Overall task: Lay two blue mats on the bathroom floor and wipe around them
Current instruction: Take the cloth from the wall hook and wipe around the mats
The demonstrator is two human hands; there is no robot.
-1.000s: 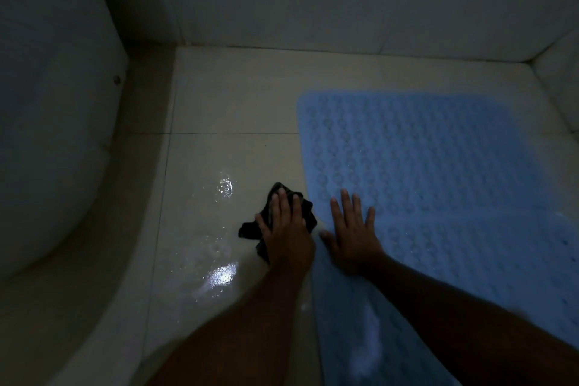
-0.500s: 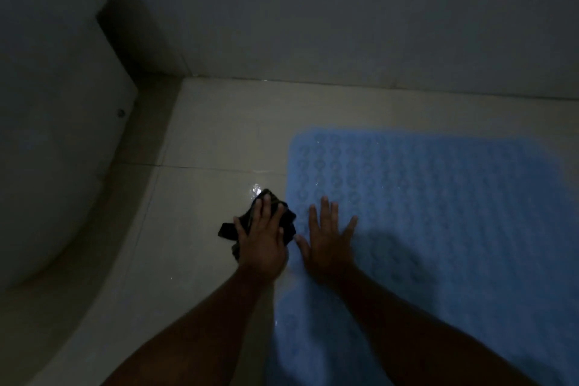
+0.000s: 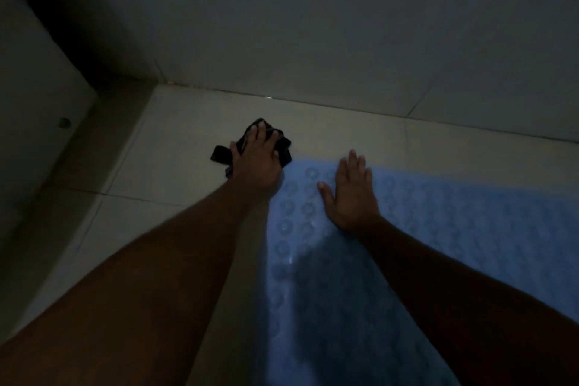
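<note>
While the light in this bathroom is poor, the step in hand looks plain enough to me: the wiping, done at the far left corner of the blue mat [image 3: 438, 229]. The mat lies flat on the tiled floor [image 3: 175, 172], its far edge near the foot of the wall [image 3: 313, 41], its bubbled surface running back under the person's right arm. I make out one blue expanse only. Whether it is one mat or two laid edge to edge, I cannot tell in this gloom.

The left hand [image 3: 255, 163] lies on a dark cloth [image 3: 221, 154], fingers stretched out over it and pressing it to the tile just beside the mat's corner. The cloth's ends stick out past the thumb and past the fingertips. The right hand [image 3: 352, 194] is spread flat on the mat near that same corner, palm down, thumb out to the side, holding nothing.

As I judge it, the laying is done at least here, and the strip of bare tile between mat and wall is next. That calls for sliding the cloth rightwards along the far edge while the right hand pins the mat so it does not shift or curl.
</note>
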